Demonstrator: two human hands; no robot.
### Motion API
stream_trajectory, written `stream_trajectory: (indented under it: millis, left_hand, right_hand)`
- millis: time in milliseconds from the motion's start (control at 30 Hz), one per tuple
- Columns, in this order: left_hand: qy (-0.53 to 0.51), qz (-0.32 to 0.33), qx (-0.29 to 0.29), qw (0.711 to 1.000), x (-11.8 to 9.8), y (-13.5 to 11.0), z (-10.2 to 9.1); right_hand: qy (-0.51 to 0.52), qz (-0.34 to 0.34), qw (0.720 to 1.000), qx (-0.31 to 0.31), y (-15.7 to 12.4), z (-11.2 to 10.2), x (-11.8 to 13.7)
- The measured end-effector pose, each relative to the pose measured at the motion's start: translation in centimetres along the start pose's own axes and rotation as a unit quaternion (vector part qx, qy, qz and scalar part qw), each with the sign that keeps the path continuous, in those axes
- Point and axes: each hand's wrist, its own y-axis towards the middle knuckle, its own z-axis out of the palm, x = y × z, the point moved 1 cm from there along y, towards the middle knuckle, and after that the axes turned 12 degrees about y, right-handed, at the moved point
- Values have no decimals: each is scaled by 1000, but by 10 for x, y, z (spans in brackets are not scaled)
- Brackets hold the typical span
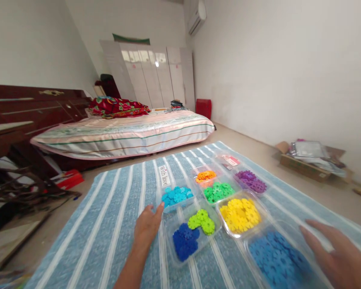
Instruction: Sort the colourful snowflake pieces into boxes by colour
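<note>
My left hand (147, 224) is over the striped cloth at the near left corner of a clear tub of light blue flower-shaped plastic pieces (177, 196). Its thumb tip is close to the tub's edge; I cannot tell whether they touch. A clear tub just right of it holds dark blue pieces (185, 241) and lime green pieces (202, 221). My right hand (333, 249), slightly blurred, has its fingers apart beside a tub of medium blue pieces (278, 259). Yellow pieces (240, 215), green pieces (219, 192), orange pieces (206, 176) and purple pieces (250, 181) fill other tubs.
The tubs stand on a blue-and-white striped cloth (123, 208). A clear box with a red-and-white label (231, 160) sits at the back. Beyond are a bed (129, 134), a wardrobe (156, 76) and, at right on the floor, a cardboard box (303, 166).
</note>
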Motion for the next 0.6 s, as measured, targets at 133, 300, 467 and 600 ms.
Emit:
stream_trajectory:
  millis: [133, 300, 467, 600]
  left_hand:
    - [-100, 16, 4, 995, -3, 13, 19]
    - [-188, -2, -17, 982, -6, 1, 23]
    - [-264, -76, 12, 962, -9, -4, 19]
    - [-301, -96, 16, 949, -6, 3, 25]
  right_hand:
    - [55, 175, 982, 48, 5, 18, -2]
    - [147, 200, 967, 53, -10, 47, -9]
    - [115, 153, 978, 86, -6, 44, -19]
    - [26, 14, 998, 64, 32, 34, 7]
